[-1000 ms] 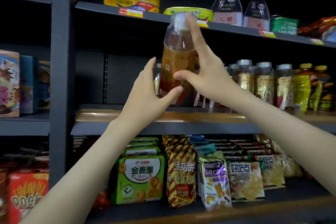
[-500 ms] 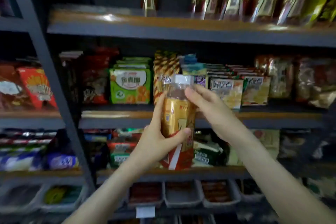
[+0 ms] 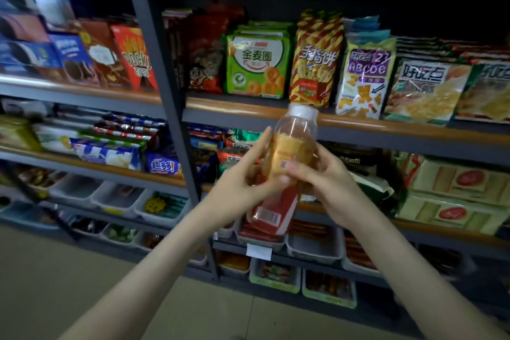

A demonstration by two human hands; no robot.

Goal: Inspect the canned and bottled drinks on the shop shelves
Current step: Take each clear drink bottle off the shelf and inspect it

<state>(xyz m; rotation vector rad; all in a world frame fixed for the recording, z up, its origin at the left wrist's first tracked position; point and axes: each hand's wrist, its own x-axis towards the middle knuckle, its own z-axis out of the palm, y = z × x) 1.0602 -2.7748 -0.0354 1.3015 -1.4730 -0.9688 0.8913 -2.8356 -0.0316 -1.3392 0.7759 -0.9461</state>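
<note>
Bottle (image 3: 289,163) held in mid-air before the snack shelves (image 3: 386,124), tilted, left hand (image 3: 242,188) and right hand (image 3: 323,176) both clamped round its middle; risk: slick label slips through while turning, bottle drops to floor.

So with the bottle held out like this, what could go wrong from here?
1. The drink bottle is tilted and held in the air by left hand and right hand; it could slip and drop onto the floor.
2. Its white cap sits near the shelf edge; it might knock it.
</note>
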